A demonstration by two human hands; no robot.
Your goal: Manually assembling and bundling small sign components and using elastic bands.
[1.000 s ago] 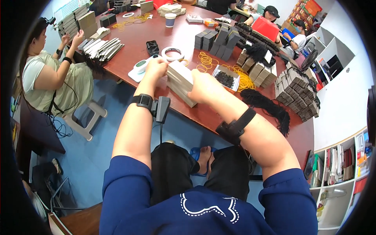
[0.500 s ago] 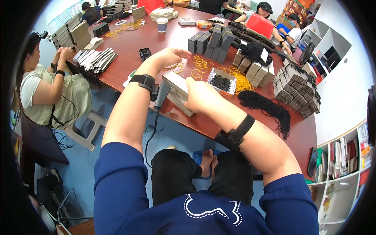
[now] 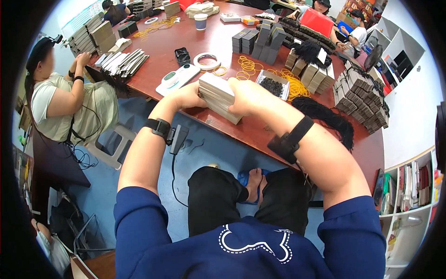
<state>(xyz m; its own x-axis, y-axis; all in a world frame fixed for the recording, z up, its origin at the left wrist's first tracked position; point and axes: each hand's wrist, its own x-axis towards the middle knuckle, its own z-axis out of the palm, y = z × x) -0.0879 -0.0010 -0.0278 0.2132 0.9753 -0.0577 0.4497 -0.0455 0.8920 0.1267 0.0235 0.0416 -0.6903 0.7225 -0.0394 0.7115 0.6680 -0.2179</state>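
A thick stack of greyish-white cards (image 3: 217, 100) stands at the near edge of the red table, between my two hands. My left hand (image 3: 187, 96) is closed against its left side, the fingers partly hidden behind it. On the opposite side my right hand (image 3: 247, 96) grips the stack, thumb near the top and fingers curled along the side. Just beyond my left hand lies a white device like a small scale (image 3: 179, 79). Yellow rubber bands (image 3: 248, 67) and a white tray of small black pieces (image 3: 271, 86) are beyond my right hand.
A roll of white tape (image 3: 206, 61) lies behind the stack. Black cords (image 3: 325, 115) spread over the table's right, near bundled card stacks (image 3: 360, 95). Grey boxes (image 3: 265, 44) and a paper cup (image 3: 200, 22) stand farther back. A seated person (image 3: 60, 97) is at left.
My left hand has drawn back from beyond the stack to its left side, uncovering the white device and tape roll. My right hand stays on the stack. The whole view has shifted slightly.
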